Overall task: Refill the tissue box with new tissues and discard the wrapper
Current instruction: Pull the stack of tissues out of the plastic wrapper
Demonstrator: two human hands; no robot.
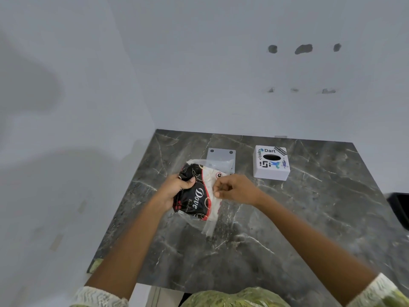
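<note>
1. Looking down at a dark marble table (309, 218) w/ a white tissue box (271, 171) standing toward its far side. The box has stickers on top, and its dark oval slot faces up.
2. Left of the box & nearer the person, both hands hold a tissue pack (194, 196) over the tabletop. Pkg is black, red & white, w/ "Dove" printed on it.
3. Left hand (177, 189) grips the pack's left end, fingers curled under & thumb pressed on top.
4. Right hand (234, 191), left of the box & nearer, pinches the pack's clear plastic edge btwn thumb & bent fingertips.
5. Clear wrapper strip (210, 227) hangs loose below the pack, toward the table.
6. Flat white plate (221, 157) w/ two dark holes lies just left of the box, partly hidden behind the pack.
7. Black object (400, 209) sits far right of the box at the frame edge; can't tell what it is.
</note>
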